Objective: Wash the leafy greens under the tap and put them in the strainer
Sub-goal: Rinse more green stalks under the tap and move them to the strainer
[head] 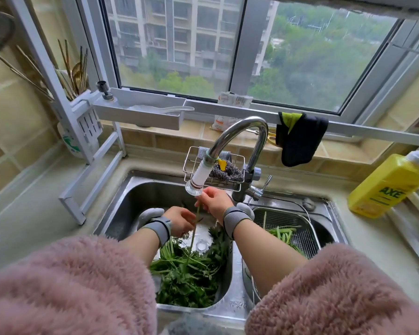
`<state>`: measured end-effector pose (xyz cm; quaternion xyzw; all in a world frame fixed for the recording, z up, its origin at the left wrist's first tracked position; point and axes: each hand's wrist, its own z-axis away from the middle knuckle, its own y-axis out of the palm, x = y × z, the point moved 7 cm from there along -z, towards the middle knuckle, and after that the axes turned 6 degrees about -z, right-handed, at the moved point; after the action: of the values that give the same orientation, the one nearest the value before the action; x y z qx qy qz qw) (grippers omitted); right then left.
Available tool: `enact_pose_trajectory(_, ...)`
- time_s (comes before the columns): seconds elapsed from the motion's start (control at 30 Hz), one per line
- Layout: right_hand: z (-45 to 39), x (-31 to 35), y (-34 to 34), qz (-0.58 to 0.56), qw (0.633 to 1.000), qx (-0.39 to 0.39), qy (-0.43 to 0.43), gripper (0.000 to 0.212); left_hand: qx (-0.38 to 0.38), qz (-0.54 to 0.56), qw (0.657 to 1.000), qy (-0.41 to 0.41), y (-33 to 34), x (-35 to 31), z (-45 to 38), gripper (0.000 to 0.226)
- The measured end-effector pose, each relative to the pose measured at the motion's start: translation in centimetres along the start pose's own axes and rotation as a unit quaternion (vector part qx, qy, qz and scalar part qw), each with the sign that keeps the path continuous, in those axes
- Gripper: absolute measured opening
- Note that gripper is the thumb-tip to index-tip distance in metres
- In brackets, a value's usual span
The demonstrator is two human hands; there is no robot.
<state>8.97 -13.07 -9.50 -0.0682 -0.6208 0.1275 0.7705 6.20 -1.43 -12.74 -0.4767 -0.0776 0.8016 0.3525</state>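
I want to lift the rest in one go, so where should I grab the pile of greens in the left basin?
Probably at the bundled stems, coming from above on the left side. The stalks lie roughly parallel there, while the leafy ends fan out loosely and would likely tear or slip.

A: What's the counter (41,211) carrying?
B: Beige top w/ steel double sink (230,308) sunk in the middle. White rack's (92,180) foot at the left edge of the basin.
A: Right side?
B: Yellow AXE bottle (385,187) near the back right corner, leaning. Greens (189,274) in left basin, wire strainer (298,228) in right.
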Motion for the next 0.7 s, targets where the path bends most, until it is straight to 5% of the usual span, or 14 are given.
enact_pose_trajectory(0.17,-0.2,-0.6,-0.2,0.087,0.996,0.019,-0.001,0.022,-0.095,0.186,0.978,-0.005,-2.9,-1.1,-0.3,0.021)
enact_pose_trajectory(0.7,0.2,-1.8,1.3,0.120,0.990,0.074,0.011,0.022,-0.182,0.174,0.967,0.050,-4.8,-2.3,-1.0,0.004)
